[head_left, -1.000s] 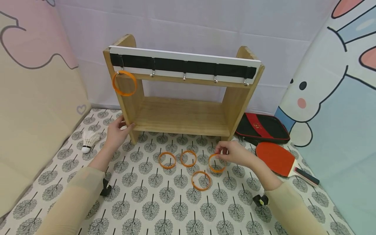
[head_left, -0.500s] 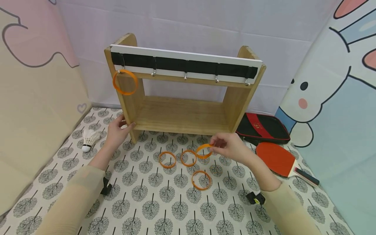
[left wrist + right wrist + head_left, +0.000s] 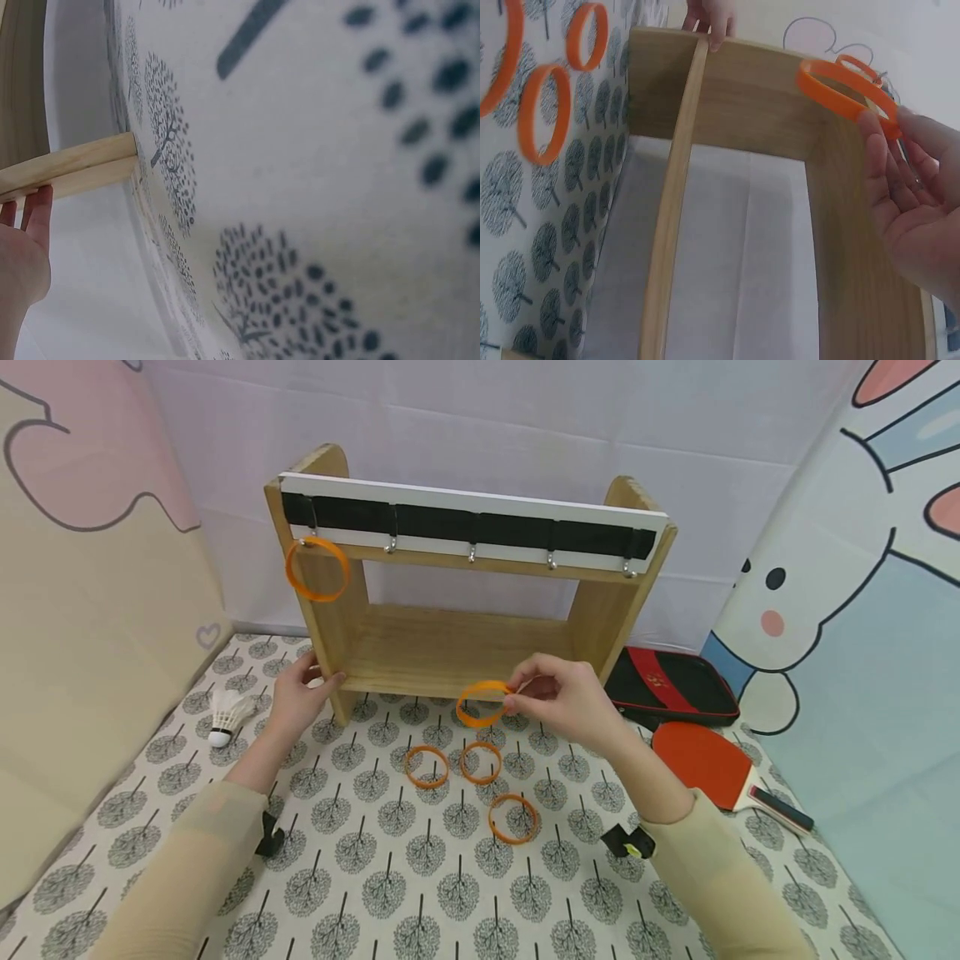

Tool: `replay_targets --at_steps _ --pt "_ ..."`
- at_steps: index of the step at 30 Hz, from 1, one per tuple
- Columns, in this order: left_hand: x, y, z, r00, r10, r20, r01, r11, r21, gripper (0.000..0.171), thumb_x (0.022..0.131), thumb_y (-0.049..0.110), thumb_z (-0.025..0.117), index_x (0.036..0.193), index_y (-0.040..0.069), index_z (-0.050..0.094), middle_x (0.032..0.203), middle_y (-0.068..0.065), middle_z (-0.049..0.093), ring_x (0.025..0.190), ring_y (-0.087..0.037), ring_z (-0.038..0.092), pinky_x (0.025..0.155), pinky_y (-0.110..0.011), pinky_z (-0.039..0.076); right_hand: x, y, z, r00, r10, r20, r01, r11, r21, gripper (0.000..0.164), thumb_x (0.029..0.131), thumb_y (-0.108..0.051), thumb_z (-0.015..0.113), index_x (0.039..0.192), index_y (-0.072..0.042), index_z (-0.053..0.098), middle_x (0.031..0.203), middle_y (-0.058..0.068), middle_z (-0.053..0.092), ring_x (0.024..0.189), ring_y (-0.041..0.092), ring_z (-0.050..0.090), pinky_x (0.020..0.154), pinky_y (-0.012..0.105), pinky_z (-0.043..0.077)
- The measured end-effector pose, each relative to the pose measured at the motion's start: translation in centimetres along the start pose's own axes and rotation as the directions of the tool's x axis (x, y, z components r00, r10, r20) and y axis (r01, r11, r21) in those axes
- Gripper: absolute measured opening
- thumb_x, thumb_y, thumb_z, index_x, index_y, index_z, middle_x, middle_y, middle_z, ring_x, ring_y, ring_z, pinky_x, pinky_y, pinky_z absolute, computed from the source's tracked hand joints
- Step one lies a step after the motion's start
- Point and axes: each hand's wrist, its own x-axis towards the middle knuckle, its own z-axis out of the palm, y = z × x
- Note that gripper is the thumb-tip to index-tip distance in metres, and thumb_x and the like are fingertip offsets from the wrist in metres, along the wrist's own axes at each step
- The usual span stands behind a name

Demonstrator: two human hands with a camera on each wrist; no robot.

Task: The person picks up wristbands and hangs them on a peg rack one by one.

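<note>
My right hand (image 3: 566, 702) pinches an orange wristband (image 3: 480, 704) between thumb and fingers, holding it in the air before the lower board of a wooden shelf (image 3: 465, 647). In the right wrist view the same wristband (image 3: 847, 91) juts out from the fingertips. My left hand (image 3: 298, 693) grips the shelf's left side panel low down, thumb at the front. Fingers of that left hand (image 3: 22, 255) lie against the panel in the left wrist view. Another orange wristband (image 3: 317, 570) hangs on the leftmost metal hook of the white and black strip. Three wristbands lie on the cloth, one nearer (image 3: 513, 819).
More metal hooks, such as the middle hook (image 3: 472, 553), line the strip. A white shuttlecock (image 3: 228, 717) lies at the left. To the right are a red table tennis bat (image 3: 703, 766) and a black and red case (image 3: 671, 685). Tree-patterned cloth (image 3: 420, 893) covers the table.
My right hand has lifted a wristband off the cloth and carried it up and to the left. The left hand has stayed on the shelf panel.
</note>
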Motion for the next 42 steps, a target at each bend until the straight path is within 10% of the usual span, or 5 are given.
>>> replay_targets --at_steps 7,22,33,42 --pt "1.2 -2.7 0.2 1.0 -0.002 0.001 0.002 1.0 -0.008 0.059 0.091 0.021 0.063 0.143 0.009 0.039 0.132 -0.021 0.052 0.116 -0.035 0.053 0.068 -0.013 0.05 1.8 -2.0 1.6 0.993 -0.006 -0.119 0.031 0.978 0.208 0.017 0.083 -0.012 0.073 0.095 -0.006 0.064 0.086 0.009 0.07 0.074 0.022 0.068 0.06 0.038 0.058" --pt "1.3 -3.7 0.3 1.0 0.005 -0.01 -0.005 1.0 0.014 0.058 0.091 0.026 0.063 0.142 0.01 0.041 0.132 -0.018 0.053 0.117 -0.033 0.053 0.071 -0.015 0.051 5.2 -5.9 5.7 0.959 -0.001 -0.284 0.175 0.788 0.59 0.019 0.084 -0.002 0.068 0.101 0.002 0.059 0.095 0.015 0.065 0.08 0.025 0.07 0.072 0.044 0.058" --pt "1.4 -3.7 0.4 1.0 0.025 -0.009 -0.025 0.999 0.022 0.056 0.091 0.025 0.063 0.141 0.009 0.042 0.132 -0.018 0.054 0.116 -0.033 0.054 0.076 -0.026 0.055 8.2 -6.3 7.8 0.879 -0.057 -0.473 0.378 0.687 0.62 0.016 0.087 0.006 0.061 0.1 0.012 0.053 0.092 0.011 0.063 0.076 0.019 0.069 0.074 0.04 0.059" --pt "1.4 -3.8 0.3 1.0 0.018 -0.008 -0.018 1.0 0.017 0.057 0.091 0.025 0.062 0.141 0.008 0.042 0.132 -0.019 0.053 0.117 -0.033 0.054 0.088 -0.047 0.052 8.9 -6.4 8.2 0.895 -0.153 -0.42 0.407 0.665 0.626 0.02 0.089 0.011 0.054 0.108 0.014 0.048 0.099 0.008 0.06 0.073 0.018 0.069 0.074 0.042 0.058"
